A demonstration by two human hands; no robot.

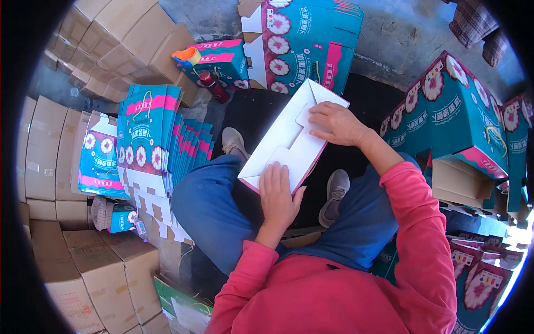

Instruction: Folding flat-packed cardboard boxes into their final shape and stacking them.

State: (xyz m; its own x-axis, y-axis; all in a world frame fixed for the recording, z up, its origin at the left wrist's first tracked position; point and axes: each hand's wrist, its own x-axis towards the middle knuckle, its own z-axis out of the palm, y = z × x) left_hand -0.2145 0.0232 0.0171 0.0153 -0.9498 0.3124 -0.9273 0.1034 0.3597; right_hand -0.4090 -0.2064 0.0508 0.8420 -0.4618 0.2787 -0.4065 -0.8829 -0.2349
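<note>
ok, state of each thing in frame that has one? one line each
white carton: on the lap, underside up, bottom flaps folded shut
left hand: flat, pressing the near flap
right hand: flat, pressing the far flap
flat cartons: unfolded, stacked on edge
assembled teal boxes: erected, stacked
red bottle: capped, leaning
brown cartons: closed, stacked

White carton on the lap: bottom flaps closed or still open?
Closed, as far as visible. The carton shows flat white flaps tucked together, with the left hand and right hand pressing on them. Whether they are locked, cannot tell.
</note>
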